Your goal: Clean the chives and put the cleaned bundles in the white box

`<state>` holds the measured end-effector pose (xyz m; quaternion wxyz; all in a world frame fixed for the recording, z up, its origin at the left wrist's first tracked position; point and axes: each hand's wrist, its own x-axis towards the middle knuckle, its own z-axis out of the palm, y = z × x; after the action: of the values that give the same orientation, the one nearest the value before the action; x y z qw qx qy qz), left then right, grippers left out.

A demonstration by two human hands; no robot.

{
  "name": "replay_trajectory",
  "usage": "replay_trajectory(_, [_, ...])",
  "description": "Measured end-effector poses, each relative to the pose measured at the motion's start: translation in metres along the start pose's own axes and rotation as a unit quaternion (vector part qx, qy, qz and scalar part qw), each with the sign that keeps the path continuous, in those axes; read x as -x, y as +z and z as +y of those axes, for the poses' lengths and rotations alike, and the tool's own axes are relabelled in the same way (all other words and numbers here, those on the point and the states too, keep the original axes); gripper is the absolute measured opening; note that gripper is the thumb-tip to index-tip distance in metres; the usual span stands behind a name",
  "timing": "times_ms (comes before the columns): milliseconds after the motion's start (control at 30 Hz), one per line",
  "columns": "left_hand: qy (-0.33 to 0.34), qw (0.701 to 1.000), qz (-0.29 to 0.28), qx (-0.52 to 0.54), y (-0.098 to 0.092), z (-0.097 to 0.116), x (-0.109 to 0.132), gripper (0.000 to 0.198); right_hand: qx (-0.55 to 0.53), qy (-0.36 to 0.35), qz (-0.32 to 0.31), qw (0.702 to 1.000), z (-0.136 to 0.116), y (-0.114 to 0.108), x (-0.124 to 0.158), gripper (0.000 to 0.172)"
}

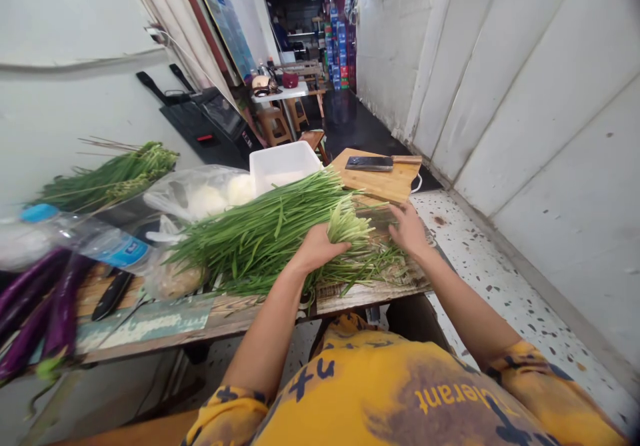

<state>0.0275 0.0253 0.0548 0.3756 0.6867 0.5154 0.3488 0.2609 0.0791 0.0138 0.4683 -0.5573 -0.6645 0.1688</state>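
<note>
A big pile of green chives (260,229) lies across a worn wooden table (360,294). My left hand (316,246) is closed round a bunch of the chives near their pale cut ends (350,223). Just to the right, my right hand (409,229) rests palm down on the loose chive ends, its fingers lying fairly flat. At the far end of the table sits a wooden cutting board (380,178) with a cleaver (370,163) on it.
A white plastic tub (283,165) and a clear bag of white things (210,196) stand behind the chives. At the left are purple aubergines (40,313), a water bottle (95,239), a black-handled knife (113,294) and more greens (115,176). A white wall runs along the right.
</note>
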Motion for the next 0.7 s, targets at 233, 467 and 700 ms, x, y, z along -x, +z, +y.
replay_trajectory(233, [0.007,1.000,-0.001,-0.002,0.002,0.000,-0.001,0.033,-0.206,0.127,-0.165,0.956,-0.044,0.013,0.040,0.031])
replay_trajectory(467, [-0.008,1.000,-0.008,-0.003,-0.001,0.007,0.001,0.028,-0.378,0.191,-0.136,0.895,-0.040,0.025,0.043,0.030])
replay_trajectory(700, [-0.024,0.999,-0.033,0.028,0.000,0.007,0.000,0.028,-0.347,0.139,-0.152,0.915,-0.047,0.017,0.045,0.026])
